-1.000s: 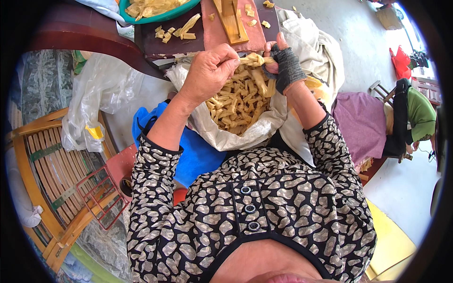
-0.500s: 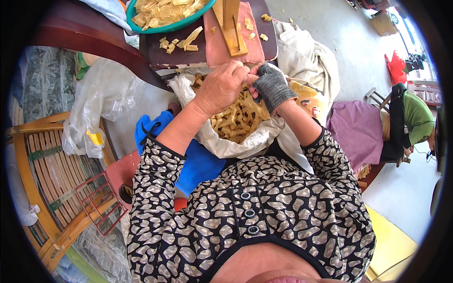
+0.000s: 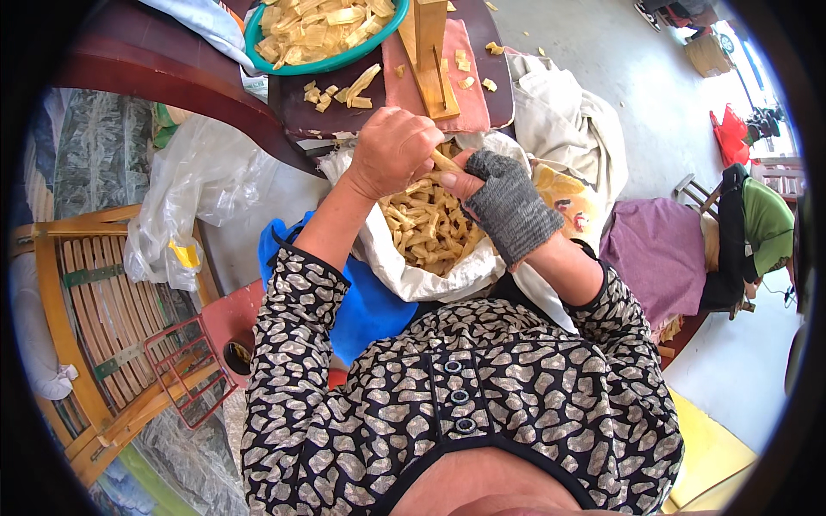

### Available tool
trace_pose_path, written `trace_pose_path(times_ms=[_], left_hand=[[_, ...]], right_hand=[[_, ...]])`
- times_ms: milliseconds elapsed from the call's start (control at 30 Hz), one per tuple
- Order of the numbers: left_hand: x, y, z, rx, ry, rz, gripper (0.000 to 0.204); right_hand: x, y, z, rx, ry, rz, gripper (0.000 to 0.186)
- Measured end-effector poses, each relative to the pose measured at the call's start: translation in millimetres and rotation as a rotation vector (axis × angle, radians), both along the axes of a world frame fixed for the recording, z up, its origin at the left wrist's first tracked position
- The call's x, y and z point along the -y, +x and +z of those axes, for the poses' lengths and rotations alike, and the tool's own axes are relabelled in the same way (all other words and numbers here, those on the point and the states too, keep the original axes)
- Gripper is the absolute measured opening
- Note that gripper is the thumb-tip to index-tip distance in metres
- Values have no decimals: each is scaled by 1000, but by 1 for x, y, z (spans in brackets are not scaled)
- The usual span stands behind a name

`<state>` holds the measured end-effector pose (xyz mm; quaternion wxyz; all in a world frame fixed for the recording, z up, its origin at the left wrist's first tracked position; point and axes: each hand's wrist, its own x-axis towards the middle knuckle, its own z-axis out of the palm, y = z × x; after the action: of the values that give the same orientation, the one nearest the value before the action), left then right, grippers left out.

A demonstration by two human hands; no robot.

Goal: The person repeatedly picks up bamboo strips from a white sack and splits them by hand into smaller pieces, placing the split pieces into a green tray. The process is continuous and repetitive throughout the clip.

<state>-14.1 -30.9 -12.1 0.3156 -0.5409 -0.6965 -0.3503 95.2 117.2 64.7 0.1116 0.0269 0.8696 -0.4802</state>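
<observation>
Both hands meet above an open white woven sack [image 3: 379, 265] filled with tan dried strips [image 3: 430, 225]. My left hand [image 3: 393, 150], bare, is closed on one end of a tan dried strip [image 3: 444, 162]. A grey fingerless glove covers my right hand [image 3: 508, 196]; its thumb and fingers pinch the strip's other end. Just beyond the hands, a wooden stand with a thin upright spike [image 3: 436, 95] rests on a pink cloth [image 3: 471, 96]. Loose strips and short cut pieces [image 3: 351, 93] lie left of the cloth.
A green basin [image 3: 329, 64] heaped with pale flattened pieces stands on the dark red chair seat [image 3: 297, 116]. Beige cloth [image 3: 576, 120] hangs at its right. Wooden slatted furniture [image 3: 103, 301] and a clear plastic bag [image 3: 194, 189] are at left. Another person [image 3: 757, 224] sits at far right.
Now a tan strip shows between my hands. The right hand has turned, its thumb lying on top of the strip, and the left has shifted slightly. The whole view has moved a little.
</observation>
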Motion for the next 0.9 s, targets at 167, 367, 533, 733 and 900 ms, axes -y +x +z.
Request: trace_pose_path(times_ms=[167, 367, 533, 733, 900], left_hand=[[-4, 0, -4, 359, -67, 116, 16], [-15, -12, -9, 1659, 350, -418, 18], [-17, -21, -7, 1457, 325, -214, 22], [-24, -34, -7, 1268, 266, -35, 22], [-29, -45, -11, 1061, 212, 102, 20]], right_hand=[[-9, -23, -2, -16, 82, -103, 35], [-52, -77, -56, -193, 396, -84, 51], [-54, -95, -61, -213, 450, -128, 50], [-66, -117, -75, -195, 262, -151, 42], [-66, -129, -64, -186, 392, -103, 39]])
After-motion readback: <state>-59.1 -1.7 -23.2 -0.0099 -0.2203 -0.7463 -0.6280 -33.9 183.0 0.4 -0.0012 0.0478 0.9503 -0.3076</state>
